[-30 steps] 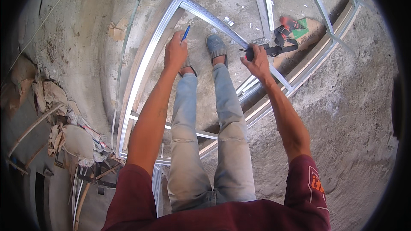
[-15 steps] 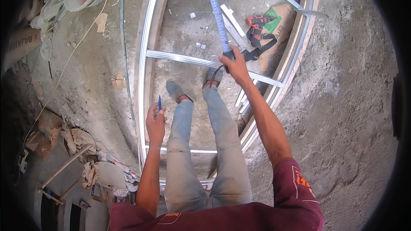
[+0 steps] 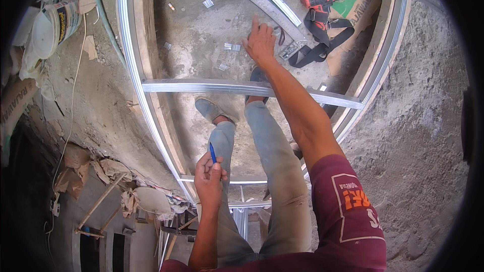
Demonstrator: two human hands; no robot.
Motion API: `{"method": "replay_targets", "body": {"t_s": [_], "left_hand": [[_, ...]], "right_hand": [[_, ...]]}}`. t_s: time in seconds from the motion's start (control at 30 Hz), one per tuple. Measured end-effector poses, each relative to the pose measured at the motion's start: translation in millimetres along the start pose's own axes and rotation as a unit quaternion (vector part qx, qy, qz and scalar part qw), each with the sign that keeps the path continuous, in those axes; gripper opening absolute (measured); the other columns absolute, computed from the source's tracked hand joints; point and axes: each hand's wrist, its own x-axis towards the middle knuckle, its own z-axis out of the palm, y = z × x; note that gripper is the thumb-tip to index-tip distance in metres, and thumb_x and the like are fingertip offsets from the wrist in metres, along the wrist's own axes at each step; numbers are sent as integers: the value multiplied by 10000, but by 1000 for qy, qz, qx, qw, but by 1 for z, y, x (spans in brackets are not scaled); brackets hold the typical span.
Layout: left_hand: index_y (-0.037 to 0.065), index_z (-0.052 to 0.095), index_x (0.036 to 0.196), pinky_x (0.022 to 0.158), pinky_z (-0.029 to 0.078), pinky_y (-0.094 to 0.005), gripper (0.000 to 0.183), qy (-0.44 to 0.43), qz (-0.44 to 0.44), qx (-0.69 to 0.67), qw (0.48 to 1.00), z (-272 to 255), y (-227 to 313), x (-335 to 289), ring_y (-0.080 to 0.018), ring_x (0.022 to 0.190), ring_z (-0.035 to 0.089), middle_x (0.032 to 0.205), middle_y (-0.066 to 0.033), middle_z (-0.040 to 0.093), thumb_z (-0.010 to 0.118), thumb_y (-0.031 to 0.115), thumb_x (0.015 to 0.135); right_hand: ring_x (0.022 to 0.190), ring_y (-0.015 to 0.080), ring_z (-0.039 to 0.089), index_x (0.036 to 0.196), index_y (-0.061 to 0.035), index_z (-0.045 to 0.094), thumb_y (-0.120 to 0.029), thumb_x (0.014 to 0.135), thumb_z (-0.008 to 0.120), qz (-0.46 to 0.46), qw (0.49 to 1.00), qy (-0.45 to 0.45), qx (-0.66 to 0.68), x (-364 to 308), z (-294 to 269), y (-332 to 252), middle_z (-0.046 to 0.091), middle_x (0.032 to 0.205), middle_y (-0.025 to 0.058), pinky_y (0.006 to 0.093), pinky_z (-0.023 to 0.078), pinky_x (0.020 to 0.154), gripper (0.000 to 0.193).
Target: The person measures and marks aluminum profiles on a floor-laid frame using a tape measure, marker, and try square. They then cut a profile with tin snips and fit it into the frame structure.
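My left hand [image 3: 209, 174] holds a blue pen [image 3: 213, 153] upright between thumb and fingers, above my left leg. My right arm reaches over the metal crossbar [image 3: 201, 86]. Beyond that bar my right hand [image 3: 260, 43] is low over the concrete floor, its fingers stretched out and apart. A dark cord loop [image 3: 280, 35] shows just beside it; whatever is under the palm is hidden. Close to these fingers lies a metal square [image 3: 272, 12], with a narrow pale metal strip [image 3: 277, 1] alongside its long blade.
A red and black cordless drill [image 3: 322, 0] rests on cardboard with a black strap [image 3: 327, 45] near it. Long metal rails [image 3: 132, 55] frame my feet. Small metal offcuts [image 3: 232, 47] are scattered on the floor. A white bucket [image 3: 48, 30] stands at the far left.
The extended tape measure that my right hand held has gone from view. This hand has reached farther forward and down. My left hand has moved right with the pen, and the view has shifted.
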Motion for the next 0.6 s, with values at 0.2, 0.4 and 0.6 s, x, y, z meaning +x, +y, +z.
{"method": "replay_targets", "body": {"t_s": [0.2,0.4,0.6], "left_hand": [[-38,490,1327,788,540,-291,353,13,12,46,999,11,10,24,-138,855,633,1111,-131,656,574,107,1015],[-18,486,1269,953,536,-358,292,13,57,39,997,15,20,28,-196,966,658,1088,-125,647,568,107,1018],[-42,491,1284,958,530,-364,346,-41,123,75,989,44,52,30,-223,994,665,1098,-138,650,603,130,1005]], "right_hand": [[1208,375,459,1410,-51,403,-284,851,737,68,976,208,-1,29,24,37,485,1293,191,517,379,990,691],[1127,338,545,1299,-119,515,-171,950,558,202,964,136,-110,18,18,108,479,1334,143,474,432,917,355],[1000,326,639,1096,-83,616,-156,926,565,153,971,154,-96,0,-8,139,653,1031,141,460,434,905,193]]}}
